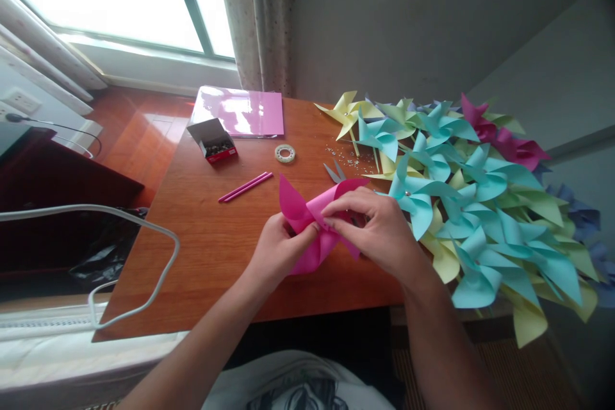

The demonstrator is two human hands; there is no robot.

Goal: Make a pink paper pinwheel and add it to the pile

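Grey wall (pixel 384 25): rises behind the work, with a curtain (pixel 269 19) and bright window to its left.
Wooden table (pixel 189 275): carries everything in use.
Pinwheel pile (pixel 485 173): turquoise, yellow, green, purple and deep pink, heaped at the right, near the right arm.
Pink pinwheel (pixel 314 250): held above the table's near half, between both hands. Good handling, I judge, means light, even pressure at the middle, folded tips stacked squarely, the curled blades left uncreased.
Blades: tips spread to upper left, upper right, lower right and lower left; the folded face looks up at the wearer. Roughly as wide as tall, it has no clear long axis.
Right hand (pixel 372 218): thumb and forefinger narrowed at the centre; whether a fastener sits between them, I cannot tell.
Left hand (pixel 283 246): thumb pressing the folds from the left, other fingers mostly hidden behind the paper.
Pink sticks (pixel 246 187): beside each other, slanting up to the right, left of the paper.
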